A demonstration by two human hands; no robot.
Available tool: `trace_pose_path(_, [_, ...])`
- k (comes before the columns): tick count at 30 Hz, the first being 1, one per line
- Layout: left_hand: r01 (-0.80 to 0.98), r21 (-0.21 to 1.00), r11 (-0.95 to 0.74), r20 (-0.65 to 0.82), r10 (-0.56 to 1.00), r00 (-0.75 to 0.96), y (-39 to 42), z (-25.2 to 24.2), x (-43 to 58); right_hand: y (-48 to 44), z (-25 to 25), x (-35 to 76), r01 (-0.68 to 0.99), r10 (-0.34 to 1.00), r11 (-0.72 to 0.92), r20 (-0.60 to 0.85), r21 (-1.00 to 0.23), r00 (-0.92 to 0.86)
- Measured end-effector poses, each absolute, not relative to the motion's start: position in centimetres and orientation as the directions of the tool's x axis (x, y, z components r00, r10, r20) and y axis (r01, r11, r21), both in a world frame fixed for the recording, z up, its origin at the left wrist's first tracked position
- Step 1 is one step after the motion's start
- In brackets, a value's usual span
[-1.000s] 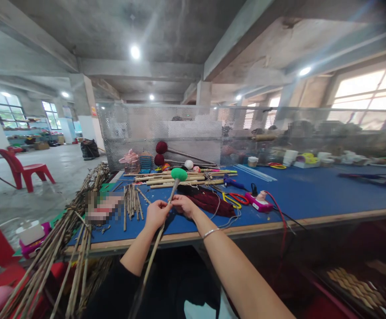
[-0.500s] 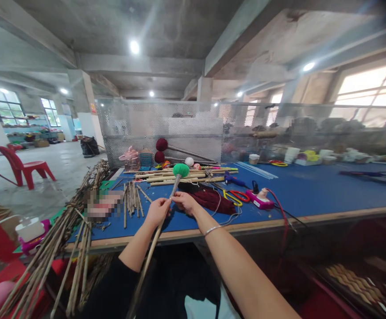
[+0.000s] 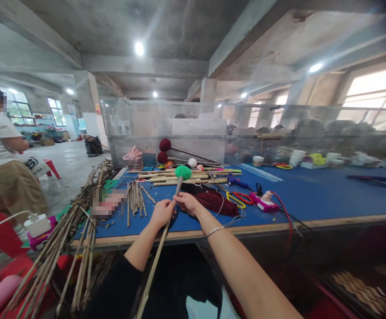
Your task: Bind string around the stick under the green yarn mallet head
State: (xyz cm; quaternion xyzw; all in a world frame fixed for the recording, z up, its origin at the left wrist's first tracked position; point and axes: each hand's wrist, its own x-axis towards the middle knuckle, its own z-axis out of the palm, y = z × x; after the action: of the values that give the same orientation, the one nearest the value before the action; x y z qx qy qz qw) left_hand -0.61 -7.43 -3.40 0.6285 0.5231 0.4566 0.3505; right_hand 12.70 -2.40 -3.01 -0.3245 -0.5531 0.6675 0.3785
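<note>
- Whereas half a second ago only a strip of tan trousers showed at the left edge, a co-worker [image 3: 0, 146] in a white top and tan trousers now stands there, hiding most of the far red chair [image 3: 52, 169].
- The grip looks almost unchanged: the left hand [image 3: 163, 213] has its fingers curled around the green-headed stick [image 3: 157, 260], and the right hand [image 3: 187, 204] pinches it just above, thumb against fingertips.
- The stick slants in front of the person, its top over the blue tabletop [image 3: 315, 195], its lower end below the table edge.
- Its head is a rounded, bright green ball; the neck beneath is gray and narrows downward, and the shaft below the hands is pale tan.
- At the back of the table, a clear plastic container [image 3: 133, 165] has something pink at its top; the blue basket [image 3: 149, 160] beside it has contents too small to tell.
- Farther right, a low white box [image 3: 312, 165] bears something yellow, near stacked white cups [image 3: 296, 158]; what fills the white tub [image 3: 257, 161] cannot be told.
</note>
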Motion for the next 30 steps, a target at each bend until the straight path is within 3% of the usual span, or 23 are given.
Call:
trace_pose_path(7, [0.377, 0.914, -0.148, 0.173, 0.984, -0.034, -6.1, -3.6, -1.0, -1.2, -3.3, 11.6, 0.018, 0.895, -0.079, -0.079, -0.997, -0.439])
trace_pose_path(10, [0.376, 0.919, -0.115, 0.169, 0.979, -0.112, -6.0, -3.8, -0.8, -1.3, -3.3, 11.5, -0.001, 0.909, -0.070, -0.063, -0.998, -0.412])
trace_pose_path(14, [0.462, 0.867, -0.184, 0.296, 0.938, -0.181, -6.6, -3.7, -0.7, -2.2, -3.1, 11.9, -0.089, 0.913, -0.039, 0.001, -0.995, -0.407])
trace_pose_path(16, [0.463, 0.861, -0.211, 0.318, 0.933, -0.166, -6.8, -3.6, -0.7, -2.5, -3.1, 12.1, -0.136, 0.905, -0.028, 0.033, -0.990, -0.424])
trace_pose_path(19, [0.411, 0.893, -0.183, 0.241, 0.966, -0.094, -7.0, -3.6, -0.9, -2.5, -3.4, 12.3, -0.179, 0.881, -0.022, 0.066, -0.984, -0.468])
trace_pose_path(24, [0.407, 0.892, -0.196, 0.217, 0.976, -0.006, -6.6, -4.0, -1.2, -1.7, -3.7, 12.2, -0.097, 0.886, -0.027, 0.021, -0.995, -0.463])
trace_pose_path(30, [0.460, 0.871, -0.173, 0.292, 0.935, -0.201, -6.4, -4.0, -1.0, -1.5, -3.7, 11.6, -0.010, 0.922, 0.010, 0.013, -1.000, -0.388])
